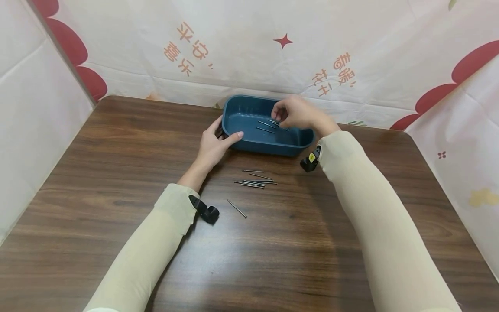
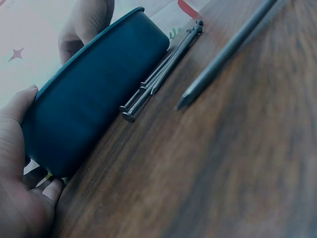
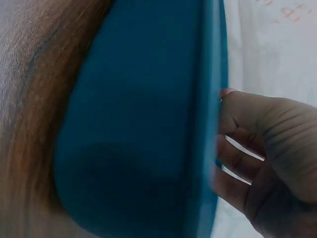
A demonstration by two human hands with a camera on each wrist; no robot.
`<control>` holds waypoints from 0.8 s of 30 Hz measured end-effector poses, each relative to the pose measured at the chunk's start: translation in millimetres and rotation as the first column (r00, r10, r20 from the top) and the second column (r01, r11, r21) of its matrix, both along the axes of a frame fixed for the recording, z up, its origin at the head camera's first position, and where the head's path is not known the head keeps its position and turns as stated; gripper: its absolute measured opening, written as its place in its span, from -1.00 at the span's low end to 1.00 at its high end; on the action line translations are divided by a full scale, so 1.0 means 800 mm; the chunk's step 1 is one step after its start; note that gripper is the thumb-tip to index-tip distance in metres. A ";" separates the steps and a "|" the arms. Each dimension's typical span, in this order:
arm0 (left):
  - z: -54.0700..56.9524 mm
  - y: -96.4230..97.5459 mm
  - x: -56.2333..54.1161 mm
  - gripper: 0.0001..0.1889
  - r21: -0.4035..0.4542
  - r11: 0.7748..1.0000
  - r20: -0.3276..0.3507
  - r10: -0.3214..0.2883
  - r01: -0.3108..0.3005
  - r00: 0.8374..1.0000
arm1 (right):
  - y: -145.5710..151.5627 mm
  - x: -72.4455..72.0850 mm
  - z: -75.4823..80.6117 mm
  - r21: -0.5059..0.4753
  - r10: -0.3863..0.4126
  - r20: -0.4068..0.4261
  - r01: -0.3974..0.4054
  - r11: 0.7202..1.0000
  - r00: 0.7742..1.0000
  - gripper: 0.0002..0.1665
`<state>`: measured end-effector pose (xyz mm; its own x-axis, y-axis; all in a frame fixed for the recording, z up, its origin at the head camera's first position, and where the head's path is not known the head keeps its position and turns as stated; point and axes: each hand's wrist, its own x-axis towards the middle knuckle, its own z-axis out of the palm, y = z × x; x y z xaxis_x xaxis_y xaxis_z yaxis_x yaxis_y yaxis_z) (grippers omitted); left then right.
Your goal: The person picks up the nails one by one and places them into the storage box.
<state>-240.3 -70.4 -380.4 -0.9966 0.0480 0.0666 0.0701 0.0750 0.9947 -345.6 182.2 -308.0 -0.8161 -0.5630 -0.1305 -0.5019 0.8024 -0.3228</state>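
Note:
A blue rectangular tray (image 1: 257, 148) stands at the back of the wooden table, slightly tilted in the left wrist view. My left hand (image 1: 212, 145) grips its left end, thumb over the rim and fingers round the outer side and below. My right hand (image 1: 296, 113) reaches over the tray's right part with bent fingers, close above several nails (image 1: 267, 125) inside. Its fingertips are hidden behind the tray wall in the right wrist view, so a pinched nail cannot be made out. In front of the tray lies a loose group of nails (image 1: 257, 182).
One single nail (image 1: 237, 208) lies nearer to me, apart from the group. The brown table (image 1: 156, 143) meets a printed cloth (image 1: 249, 52) close behind the tray. Black wrist cameras sit at the left cuff (image 1: 206, 212) and the right cuff (image 1: 310, 160).

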 end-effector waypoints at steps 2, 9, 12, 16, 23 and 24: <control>0.001 0.000 0.000 -0.16 0.006 1.000 0.005 -0.003 0.003 1.000 | 0.000 -0.006 -0.008 0.005 -0.005 -0.001 0.005 1.000 1.000 -0.76; -0.030 0.002 -0.019 -0.14 0.009 1.000 -0.020 -0.001 0.001 1.000 | 0.002 -0.014 -0.033 0.047 -0.041 0.016 0.040 0.998 0.999 -0.75; -0.041 0.001 -0.027 -0.13 0.002 1.000 -0.019 0.006 -0.006 1.000 | 0.001 -0.013 -0.041 0.051 -0.044 0.015 0.044 0.998 0.999 -0.76; -0.031 0.001 -0.021 -0.14 0.009 1.000 -0.001 0.004 -0.004 1.000 | -0.001 -0.013 -0.046 0.048 -0.044 0.014 0.043 0.998 0.999 -0.75; -0.006 -0.001 -0.003 -0.16 0.011 1.000 -0.004 -0.001 0.001 1.000 | -0.006 -0.014 -0.049 0.062 -0.050 0.016 0.049 0.997 0.999 -0.75; -0.006 -0.001 -0.003 -0.16 0.009 1.000 -0.003 0.001 -0.001 1.000 | -0.007 -0.014 -0.049 0.066 -0.050 0.018 0.049 0.997 0.999 -0.75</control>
